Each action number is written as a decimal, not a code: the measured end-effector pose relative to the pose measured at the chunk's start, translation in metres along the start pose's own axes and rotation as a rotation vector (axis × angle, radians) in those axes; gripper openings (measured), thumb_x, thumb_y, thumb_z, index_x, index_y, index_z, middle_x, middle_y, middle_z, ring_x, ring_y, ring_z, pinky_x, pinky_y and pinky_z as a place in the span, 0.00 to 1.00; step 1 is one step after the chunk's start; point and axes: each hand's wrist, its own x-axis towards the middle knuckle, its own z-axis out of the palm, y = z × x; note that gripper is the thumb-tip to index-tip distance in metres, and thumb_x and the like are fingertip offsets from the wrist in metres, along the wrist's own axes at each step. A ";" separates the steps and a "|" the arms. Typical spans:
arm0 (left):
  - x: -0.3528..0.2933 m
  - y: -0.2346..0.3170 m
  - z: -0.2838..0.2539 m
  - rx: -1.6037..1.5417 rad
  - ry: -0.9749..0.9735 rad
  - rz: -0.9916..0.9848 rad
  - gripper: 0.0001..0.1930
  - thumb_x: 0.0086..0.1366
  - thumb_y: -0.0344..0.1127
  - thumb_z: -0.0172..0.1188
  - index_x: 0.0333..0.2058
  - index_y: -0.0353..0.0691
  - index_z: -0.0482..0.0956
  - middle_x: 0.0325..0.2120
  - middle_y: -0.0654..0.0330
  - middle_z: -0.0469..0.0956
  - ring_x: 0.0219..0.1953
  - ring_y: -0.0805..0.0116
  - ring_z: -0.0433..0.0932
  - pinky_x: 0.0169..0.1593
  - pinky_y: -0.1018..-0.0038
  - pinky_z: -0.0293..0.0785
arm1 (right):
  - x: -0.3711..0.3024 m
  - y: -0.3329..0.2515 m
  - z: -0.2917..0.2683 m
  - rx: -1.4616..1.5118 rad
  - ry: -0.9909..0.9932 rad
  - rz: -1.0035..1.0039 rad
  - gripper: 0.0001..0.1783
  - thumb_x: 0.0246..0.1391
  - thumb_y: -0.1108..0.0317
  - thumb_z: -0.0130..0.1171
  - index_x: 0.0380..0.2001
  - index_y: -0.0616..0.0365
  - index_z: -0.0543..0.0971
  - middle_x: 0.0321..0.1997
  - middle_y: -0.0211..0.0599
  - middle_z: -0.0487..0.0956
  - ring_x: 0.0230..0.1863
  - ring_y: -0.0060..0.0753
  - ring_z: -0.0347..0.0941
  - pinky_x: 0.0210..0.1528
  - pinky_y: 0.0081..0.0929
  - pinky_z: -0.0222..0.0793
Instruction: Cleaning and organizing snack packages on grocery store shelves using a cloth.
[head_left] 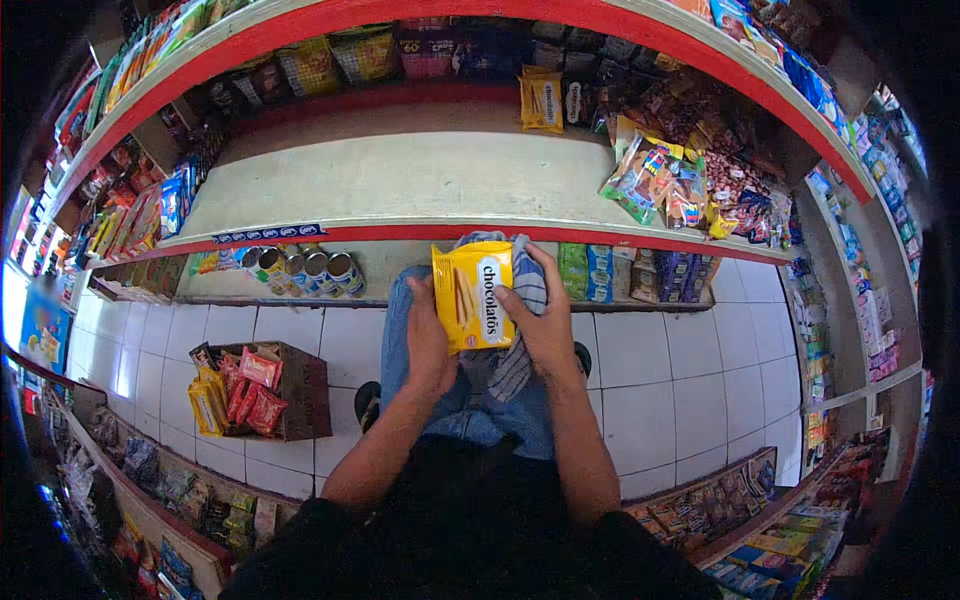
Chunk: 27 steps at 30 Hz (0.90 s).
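A yellow packet of wafer sticks [465,305] is held upright between my two hands, above my knees. My left hand [430,340] is closed along its left edge. My right hand [545,315] grips a blue-grey striped cloth [512,370], and its thumb presses on the packet's right front. The cloth bunches behind the packet and hangs below it, so part of it is hidden. Another yellow packet [541,102] of the same kind stands at the back of the shelf [400,170] in front of me.
On the tiled floor [640,390] to my left sits a cardboard box [305,390] with red and yellow packets. Several cans [315,270] line the low shelf's left. Loose snack bags [650,180] lie on the right of the shelf above. Stocked shelves surround me.
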 end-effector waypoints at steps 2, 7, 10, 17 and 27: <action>0.000 0.001 0.001 0.027 0.025 0.081 0.24 0.73 0.52 0.43 0.53 0.37 0.68 0.43 0.58 0.77 0.44 0.68 0.79 0.43 0.71 0.79 | -0.001 0.000 -0.003 0.020 -0.025 0.045 0.32 0.51 0.69 0.67 0.58 0.61 0.67 0.54 0.44 0.73 0.52 0.31 0.72 0.52 0.26 0.72; 0.010 0.015 0.014 0.293 0.024 0.172 0.18 0.68 0.41 0.58 0.50 0.37 0.70 0.37 0.61 0.77 0.36 0.74 0.78 0.39 0.75 0.77 | -0.008 0.004 -0.005 -0.020 -0.025 0.068 0.29 0.51 0.69 0.68 0.55 0.60 0.70 0.52 0.42 0.74 0.53 0.32 0.70 0.54 0.29 0.68; 0.025 0.026 0.028 0.296 0.087 0.186 0.18 0.68 0.43 0.57 0.49 0.37 0.71 0.37 0.61 0.76 0.36 0.73 0.79 0.38 0.75 0.77 | -0.019 0.004 -0.013 -0.191 -0.018 0.047 0.28 0.49 0.66 0.69 0.53 0.60 0.72 0.50 0.41 0.75 0.54 0.33 0.69 0.58 0.31 0.64; 0.124 0.039 0.029 0.059 -0.142 0.077 0.22 0.73 0.47 0.45 0.56 0.38 0.65 0.51 0.56 0.73 0.52 0.64 0.75 0.56 0.66 0.70 | -0.040 0.039 -0.034 -0.044 -0.194 0.234 0.28 0.50 0.61 0.69 0.53 0.58 0.73 0.53 0.40 0.76 0.57 0.34 0.69 0.62 0.31 0.60; 0.261 0.012 0.112 0.392 -0.213 0.189 0.20 0.69 0.33 0.56 0.57 0.37 0.64 0.47 0.58 0.76 0.50 0.66 0.74 0.57 0.71 0.69 | -0.042 0.066 -0.042 0.129 -0.243 0.190 0.29 0.52 0.58 0.67 0.55 0.56 0.72 0.55 0.43 0.75 0.56 0.38 0.72 0.61 0.35 0.64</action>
